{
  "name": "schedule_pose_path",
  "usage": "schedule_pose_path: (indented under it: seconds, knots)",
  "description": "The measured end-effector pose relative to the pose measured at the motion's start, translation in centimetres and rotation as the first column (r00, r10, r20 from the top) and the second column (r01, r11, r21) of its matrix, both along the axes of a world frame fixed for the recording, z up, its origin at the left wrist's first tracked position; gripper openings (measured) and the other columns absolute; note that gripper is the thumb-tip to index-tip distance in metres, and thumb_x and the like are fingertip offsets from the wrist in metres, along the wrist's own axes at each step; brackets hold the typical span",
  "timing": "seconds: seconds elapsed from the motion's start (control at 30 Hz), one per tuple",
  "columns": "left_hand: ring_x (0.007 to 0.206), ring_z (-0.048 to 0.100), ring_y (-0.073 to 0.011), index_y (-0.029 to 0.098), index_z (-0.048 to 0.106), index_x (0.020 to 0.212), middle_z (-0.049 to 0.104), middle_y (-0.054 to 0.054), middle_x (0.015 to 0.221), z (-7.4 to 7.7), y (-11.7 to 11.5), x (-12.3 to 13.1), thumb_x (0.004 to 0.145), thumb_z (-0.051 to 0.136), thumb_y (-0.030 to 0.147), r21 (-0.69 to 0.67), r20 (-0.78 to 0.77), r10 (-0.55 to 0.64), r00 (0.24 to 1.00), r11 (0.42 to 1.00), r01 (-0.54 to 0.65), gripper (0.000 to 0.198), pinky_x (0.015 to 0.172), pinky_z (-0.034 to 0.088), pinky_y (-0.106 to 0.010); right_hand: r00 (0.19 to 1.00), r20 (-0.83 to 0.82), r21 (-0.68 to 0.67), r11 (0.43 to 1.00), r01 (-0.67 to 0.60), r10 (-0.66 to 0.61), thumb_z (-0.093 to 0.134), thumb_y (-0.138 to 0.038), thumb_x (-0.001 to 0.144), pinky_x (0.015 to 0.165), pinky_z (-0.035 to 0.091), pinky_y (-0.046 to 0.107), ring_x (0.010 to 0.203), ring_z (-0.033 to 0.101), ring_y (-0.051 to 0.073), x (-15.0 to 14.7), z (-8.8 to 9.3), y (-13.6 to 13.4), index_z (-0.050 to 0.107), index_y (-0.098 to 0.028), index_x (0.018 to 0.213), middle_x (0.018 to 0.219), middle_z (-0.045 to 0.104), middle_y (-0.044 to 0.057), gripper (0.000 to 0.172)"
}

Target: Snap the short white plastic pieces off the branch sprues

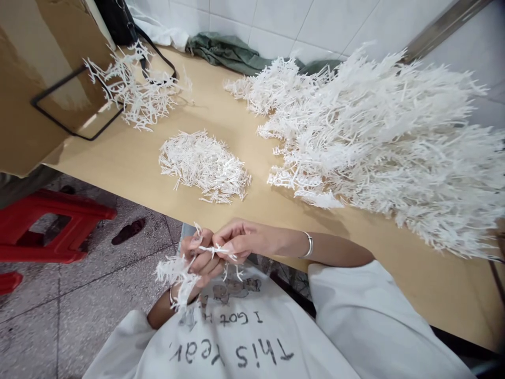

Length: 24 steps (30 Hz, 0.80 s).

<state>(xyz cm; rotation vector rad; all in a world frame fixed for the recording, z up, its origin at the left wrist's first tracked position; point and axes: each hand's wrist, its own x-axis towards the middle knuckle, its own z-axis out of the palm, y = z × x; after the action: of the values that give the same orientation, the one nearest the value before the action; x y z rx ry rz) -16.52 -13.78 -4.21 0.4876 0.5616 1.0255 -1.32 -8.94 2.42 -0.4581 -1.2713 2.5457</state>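
Observation:
Close to my body, in front of the shirt, both hands meet over white branched sprigs that look like plastic. My left hand (201, 263) is closed round a bunch of white sprigs (177, 273), which hangs out below its fingers. With fingertips together, my right hand (240, 239) pinches a thin white branched sprig (213, 249) that runs across to the left hand. Small forked ends dangle under the right hand. Just beyond the hands, on the table, lies a low heap of short white pieces (205, 166).
A large mass of white branched sprigs (379, 137) covers the right of the brown table (118, 158). A smaller sprig pile (142, 92) lies back left, beside a black wire frame (74, 102) and cardboard (35, 79). Dark green cloth (224, 50) lies along the wall. A red stool (55, 226) stands left.

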Motion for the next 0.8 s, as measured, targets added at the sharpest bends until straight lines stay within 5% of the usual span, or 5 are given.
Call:
schedule_pose_path:
  seconds: [0.3,0.47,0.63,0.73,0.8]
  knots:
    - [0.023,-0.003,-0.0063,0.023,0.026,0.057,0.008,0.014,0.027,-1.0,0.0,-0.2,0.078,0.05,0.044,-0.049,0.193,0.011,0.981,0.999,-0.001,0.038,0.026,0.01,-0.024,0.998,-0.048,-0.006,0.999,0.033,-0.033,0.056,-0.031,0.084,0.045,0.016,0.022,0.044,0.02,0.003,0.0,-0.8,0.0,0.044,-0.015,0.067,0.051,0.029,-0.011,0.026]
    - [0.026,0.0,-0.005,0.021,0.021,0.052,0.007,0.012,0.029,1.8,0.8,0.1,0.076,0.054,0.034,-0.016,0.193,0.09,0.977,0.996,-0.088,0.042,0.029,0.012,-0.022,0.992,0.086,0.353,0.934,0.052,-0.088,0.055,-0.038,0.086,0.049,0.023,0.021,0.051,0.03,0.004,0.5,0.0,1.2,0.046,-0.014,0.071,0.06,0.039,-0.007,0.03]
    - [0.029,0.006,-0.0048,0.02,0.024,0.049,0.015,0.01,0.031,2.8,1.3,0.1,0.075,0.057,0.029,0.084,0.126,0.191,0.973,0.976,-0.202,0.042,0.032,0.014,-0.023,0.86,0.205,0.803,0.582,0.125,-0.467,0.054,-0.034,0.086,0.051,0.024,0.02,0.05,0.03,0.005,1.8,0.2,3.8,0.046,-0.015,0.066,0.056,0.035,-0.007,0.028]
    - [0.031,0.008,-0.0055,0.02,0.031,0.05,0.017,0.01,0.033,2.6,1.3,0.3,0.079,0.056,0.027,0.099,0.055,0.222,0.974,0.969,-0.226,0.038,0.034,0.014,-0.023,0.613,0.241,0.962,0.268,-0.05,-0.752,0.051,-0.025,0.085,0.054,0.023,0.022,0.049,0.032,0.005,2.7,-0.6,5.4,0.044,-0.016,0.062,0.053,0.038,-0.006,0.026]
    - [0.032,0.011,-0.0056,0.02,0.035,0.05,0.02,0.009,0.033,2.4,1.2,0.4,0.079,0.057,0.028,0.11,0.0,0.234,0.972,0.966,-0.232,0.037,0.036,0.015,-0.023,0.465,0.239,0.964,0.152,-0.218,-0.852,0.05,-0.022,0.084,0.055,0.021,0.024,0.049,0.033,0.006,3.0,-1.3,6.1,0.042,-0.016,0.059,0.052,0.04,-0.005,0.027]
